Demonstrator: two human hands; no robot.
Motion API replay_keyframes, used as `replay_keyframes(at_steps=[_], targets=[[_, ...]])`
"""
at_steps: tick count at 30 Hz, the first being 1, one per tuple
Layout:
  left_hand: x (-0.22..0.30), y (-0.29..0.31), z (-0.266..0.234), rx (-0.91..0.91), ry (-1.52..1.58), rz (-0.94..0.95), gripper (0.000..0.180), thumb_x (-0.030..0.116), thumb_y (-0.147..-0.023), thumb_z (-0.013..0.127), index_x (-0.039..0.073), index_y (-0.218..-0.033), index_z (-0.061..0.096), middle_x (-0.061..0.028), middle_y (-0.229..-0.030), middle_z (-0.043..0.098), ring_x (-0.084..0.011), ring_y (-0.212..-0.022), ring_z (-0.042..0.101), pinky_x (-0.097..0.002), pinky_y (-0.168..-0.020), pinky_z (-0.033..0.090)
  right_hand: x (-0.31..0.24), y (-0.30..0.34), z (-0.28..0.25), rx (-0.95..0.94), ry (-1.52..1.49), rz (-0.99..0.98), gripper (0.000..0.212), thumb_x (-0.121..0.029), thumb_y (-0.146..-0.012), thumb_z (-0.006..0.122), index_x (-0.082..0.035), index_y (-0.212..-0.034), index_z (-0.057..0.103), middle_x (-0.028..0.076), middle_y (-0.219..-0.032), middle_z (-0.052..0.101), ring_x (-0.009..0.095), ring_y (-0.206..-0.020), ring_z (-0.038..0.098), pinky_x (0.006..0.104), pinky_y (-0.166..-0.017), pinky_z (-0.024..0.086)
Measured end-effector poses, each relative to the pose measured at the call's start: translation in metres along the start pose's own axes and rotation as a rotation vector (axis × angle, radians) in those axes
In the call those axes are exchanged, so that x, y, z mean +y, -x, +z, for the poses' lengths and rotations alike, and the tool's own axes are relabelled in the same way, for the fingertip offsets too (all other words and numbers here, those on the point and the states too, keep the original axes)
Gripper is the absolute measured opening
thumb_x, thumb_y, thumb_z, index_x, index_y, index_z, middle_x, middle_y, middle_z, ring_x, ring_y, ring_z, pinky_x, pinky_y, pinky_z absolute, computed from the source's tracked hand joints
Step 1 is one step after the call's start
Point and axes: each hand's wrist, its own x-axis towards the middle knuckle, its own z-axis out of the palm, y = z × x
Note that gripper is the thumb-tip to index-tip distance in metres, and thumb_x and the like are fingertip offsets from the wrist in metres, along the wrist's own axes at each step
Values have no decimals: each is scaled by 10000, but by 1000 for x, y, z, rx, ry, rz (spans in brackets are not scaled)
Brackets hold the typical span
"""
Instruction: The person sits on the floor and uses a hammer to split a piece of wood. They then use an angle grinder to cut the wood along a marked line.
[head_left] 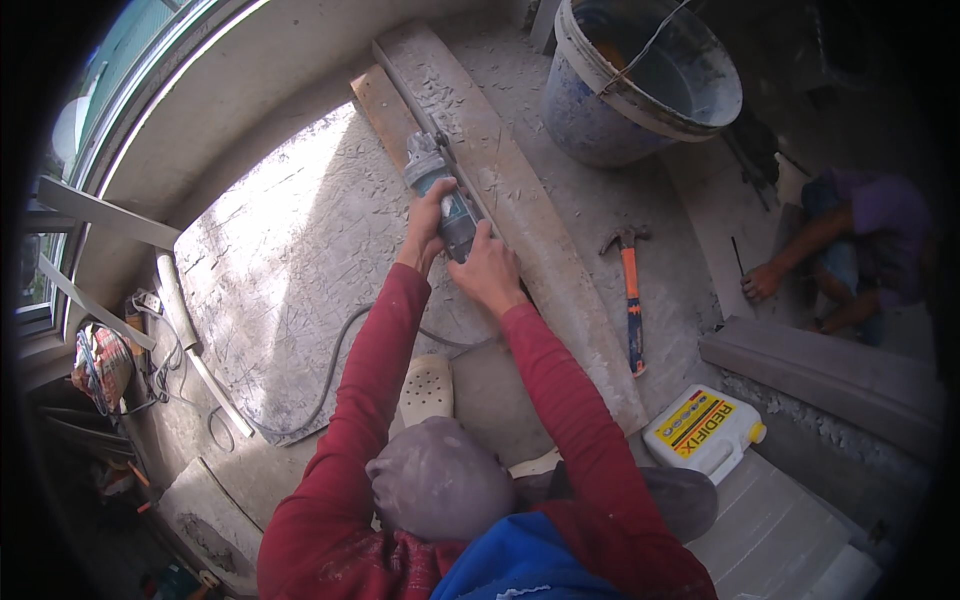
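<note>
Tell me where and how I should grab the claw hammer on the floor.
Probably best by the dark lower handle of the claw hammer, coming from above on your own side with your right hand once it is off the angle grinder. The hammer lies lengthwise, claw head away and handle end toward you, close beside the plank.

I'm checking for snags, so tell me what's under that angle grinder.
A brown board shows ahead of the angle grinder, and a long dusty board runs along its right. Whatever lies directly beneath its body is covered and cannot be seen.
</note>
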Motion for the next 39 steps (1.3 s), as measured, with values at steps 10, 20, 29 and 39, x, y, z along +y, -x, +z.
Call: replay_keyframes(at_steps=[10,20,29,39], targets=[[2,-6,-3,-14,32,-30,365,266,-937,710,43,-1195,581,-167,-1032,745,-273,-821,741,-415,-754,637,-6,-1,-4,15,15,7,607,-280,-772,771,47,-1190,476,328,-994,719,486,-986,716,545,-898,565],[-2,-3,-2,0,17,5,377,252,-935,715,28,-1204,573,-164,-1050,742,-273,-827,742,-417,-754,639,-3,2,-2,-10,21,37,656,-336,-791,772,33,-1218,438,328,-1039,710,509,-1009,695,572,-896,542],[-5,9,4,10,11,25,394,243,-925,727,20,-1213,578,-165,-1067,743,-273,-841,745,-432,-765,641,7,8,3,22,6,8,631,-325,-783,773,24,-1191,440,334,-992,709,519,-956,697,580,-873,542],[-7,15,7,17,20,6,412,259,-920,728,19,-1220,580,-168,-1069,739,-277,-856,744,-426,-773,636,10,11,3,32,2,-17,605,-301,-793,758,22,-1184,429,339,-975,707,529,-945,692,589,-861,539]])
